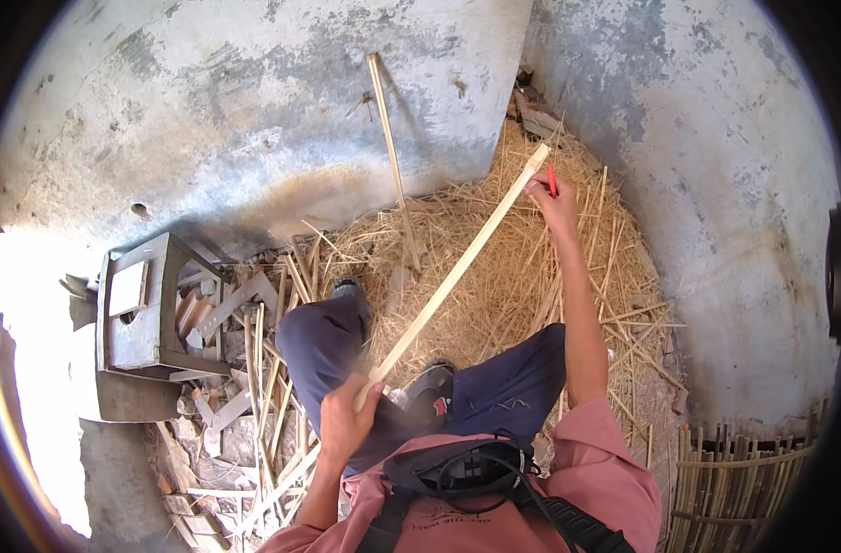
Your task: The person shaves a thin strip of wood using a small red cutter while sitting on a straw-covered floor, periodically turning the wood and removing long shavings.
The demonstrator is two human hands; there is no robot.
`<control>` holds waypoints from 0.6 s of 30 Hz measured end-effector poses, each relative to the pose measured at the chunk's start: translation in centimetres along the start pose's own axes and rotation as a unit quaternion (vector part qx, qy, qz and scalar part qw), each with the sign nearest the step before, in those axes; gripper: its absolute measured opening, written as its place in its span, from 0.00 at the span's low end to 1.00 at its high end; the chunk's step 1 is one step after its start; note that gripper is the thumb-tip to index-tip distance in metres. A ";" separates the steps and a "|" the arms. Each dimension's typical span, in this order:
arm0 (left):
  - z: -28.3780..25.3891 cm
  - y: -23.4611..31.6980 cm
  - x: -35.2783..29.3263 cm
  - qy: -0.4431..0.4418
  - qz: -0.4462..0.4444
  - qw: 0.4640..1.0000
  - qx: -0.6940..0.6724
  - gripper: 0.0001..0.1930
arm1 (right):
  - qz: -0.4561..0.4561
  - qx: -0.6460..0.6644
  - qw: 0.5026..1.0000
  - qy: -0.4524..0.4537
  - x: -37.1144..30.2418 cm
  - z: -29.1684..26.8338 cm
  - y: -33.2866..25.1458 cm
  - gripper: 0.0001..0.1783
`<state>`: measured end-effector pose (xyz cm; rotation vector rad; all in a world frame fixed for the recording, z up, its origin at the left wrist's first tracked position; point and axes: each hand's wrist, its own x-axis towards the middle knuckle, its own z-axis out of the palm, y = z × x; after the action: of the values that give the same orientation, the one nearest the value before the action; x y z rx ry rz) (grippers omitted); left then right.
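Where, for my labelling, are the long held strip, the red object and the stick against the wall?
Held strip [454,276]: head view, middle of its length.
Red object [553,181]: head view, its exposed part.
Stick [394,158]: head view, about halfway along.

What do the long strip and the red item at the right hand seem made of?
Long strip: probably bare split bamboo or wood, given its pale, straw-coloured, unpainted surface. Red item: possibly smooth plastic, from its bright, even colour; too small to be sure.

Red object [553,179] partly hidden by right fingers [537,188].
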<state>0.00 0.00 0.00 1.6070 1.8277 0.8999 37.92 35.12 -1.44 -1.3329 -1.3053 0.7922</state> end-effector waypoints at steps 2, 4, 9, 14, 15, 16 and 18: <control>-0.1 0.0 0.0 -0.003 -0.001 1.000 0.001 0.12 | -0.025 -0.036 0.999 0.003 -0.3 -0.2 -0.6 0.11; -0.3 0.0 0.1 -0.004 0.000 1.000 0.003 0.12 | -0.043 -0.070 0.997 0.013 -0.8 -0.2 -1.4 0.09; -0.2 0.5 0.4 -0.018 0.007 1.000 -0.006 0.12 | -0.133 -0.165 0.977 0.015 -0.3 -2.0 -0.6 0.11; -0.8 0.7 0.1 -0.037 -0.010 0.998 -0.049 0.13 | -0.174 -0.178 0.969 -0.010 -1.1 -3.0 -1.8 0.10; -0.8 0.6 0.1 -0.036 -0.009 0.998 -0.052 0.13 | -0.168 -0.175 0.970 -0.021 -1.1 -3.3 -2.0 0.10; -0.9 0.5 0.1 -0.036 -0.007 0.998 -0.056 0.13 | -0.162 -0.173 0.971 -0.031 -1.1 -3.7 -2.1 0.10; -1.2 0.5 0.2 -0.045 -0.019 0.997 -0.055 0.12 | -0.159 -0.169 0.972 -0.049 -1.2 -4.5 -2.3 0.09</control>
<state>-0.68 0.07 1.13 1.5155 1.7112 0.8810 41.35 32.59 1.48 -1.3103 -1.7374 0.4288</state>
